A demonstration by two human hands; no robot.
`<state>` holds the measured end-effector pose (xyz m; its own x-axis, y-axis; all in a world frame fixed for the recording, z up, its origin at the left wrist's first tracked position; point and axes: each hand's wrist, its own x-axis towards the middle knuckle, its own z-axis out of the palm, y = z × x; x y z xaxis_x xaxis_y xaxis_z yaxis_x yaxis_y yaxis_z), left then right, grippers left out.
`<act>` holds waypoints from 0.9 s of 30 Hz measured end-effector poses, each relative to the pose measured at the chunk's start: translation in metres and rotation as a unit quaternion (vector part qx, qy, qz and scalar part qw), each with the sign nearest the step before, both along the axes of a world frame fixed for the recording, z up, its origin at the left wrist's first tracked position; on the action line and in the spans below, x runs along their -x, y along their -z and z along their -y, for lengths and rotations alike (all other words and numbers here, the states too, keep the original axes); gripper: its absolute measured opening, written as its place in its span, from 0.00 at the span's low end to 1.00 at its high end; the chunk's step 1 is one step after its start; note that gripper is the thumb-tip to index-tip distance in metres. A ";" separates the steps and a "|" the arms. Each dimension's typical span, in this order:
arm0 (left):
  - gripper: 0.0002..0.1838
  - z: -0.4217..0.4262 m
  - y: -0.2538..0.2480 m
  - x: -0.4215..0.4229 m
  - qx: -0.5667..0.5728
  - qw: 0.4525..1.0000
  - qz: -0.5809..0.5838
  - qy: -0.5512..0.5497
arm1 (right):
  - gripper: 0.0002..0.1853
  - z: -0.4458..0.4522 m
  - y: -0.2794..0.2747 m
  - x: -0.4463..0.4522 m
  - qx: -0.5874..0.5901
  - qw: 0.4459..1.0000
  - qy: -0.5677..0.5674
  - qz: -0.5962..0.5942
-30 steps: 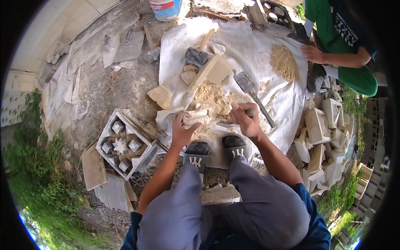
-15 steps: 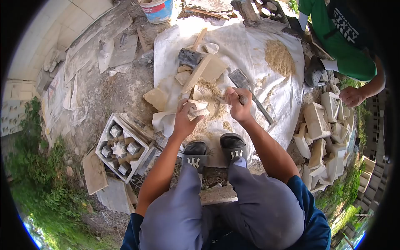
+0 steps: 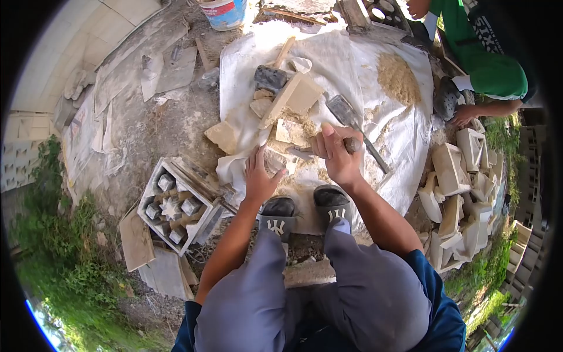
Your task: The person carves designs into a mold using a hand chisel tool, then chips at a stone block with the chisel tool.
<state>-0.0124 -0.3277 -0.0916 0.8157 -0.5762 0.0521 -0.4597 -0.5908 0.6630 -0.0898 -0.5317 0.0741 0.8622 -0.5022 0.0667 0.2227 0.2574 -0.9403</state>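
My left hand rests low over the white sheet, thumb and fingers apart, next to a pale patch of sheet or stone I cannot tell apart. My right hand is closed around the wooden handle of a small trowel, its metal blade pointing left toward my left hand. Just beyond the blade lies a small pale block on loose sand. A larger slab-like block leans behind it. A hammer with a dark head lies near that block.
A long dark metal tool lies right of my right hand, below a sand pile. Cast blocks are heaped at right, where a person in green reaches down. A hexagonal mould sits at left; a bucket stands behind.
My left hand's fingers have straightened from around a pale piece. The trowel has swung so its blade points left. The other person's hand has moved up toward their shoe.
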 end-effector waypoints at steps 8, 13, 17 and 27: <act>0.39 0.001 0.004 0.003 -0.006 0.999 -0.028 -0.036 | 0.29 -0.013 0.016 -0.018 0.048 0.999 0.015 0.003; 0.32 -0.013 0.014 0.002 0.032 0.999 -0.039 -0.002 | 0.27 -0.025 0.063 -0.026 0.134 0.987 -0.012 -0.092; 0.30 -0.016 0.017 0.008 -0.031 0.999 -0.003 -0.020 | 0.28 -0.011 -0.006 -0.034 0.035 0.993 0.024 -0.106; 0.29 -0.020 0.011 0.000 -0.011 0.998 -0.008 0.056 | 0.28 -0.025 0.067 -0.032 0.122 0.987 -0.022 -0.100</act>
